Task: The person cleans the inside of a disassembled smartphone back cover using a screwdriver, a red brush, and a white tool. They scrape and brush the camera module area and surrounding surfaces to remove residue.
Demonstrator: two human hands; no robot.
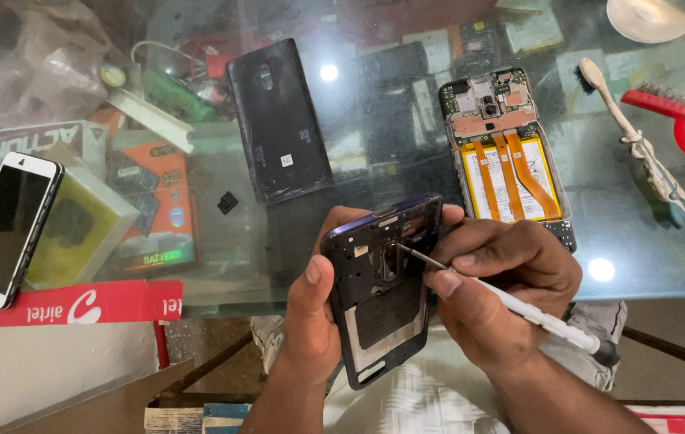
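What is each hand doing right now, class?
Left hand: closed around a dark phone frame.
Right hand: closed on a white screwdriver.

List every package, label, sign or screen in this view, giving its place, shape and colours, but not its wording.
White smartphone: far left on the glass, dark rectangular screen.
Red strip sign: along the table's front-left edge, white lettering.
Orange box: under the glass, left of centre, rectangular.
White sticker: small square on the black back cover.
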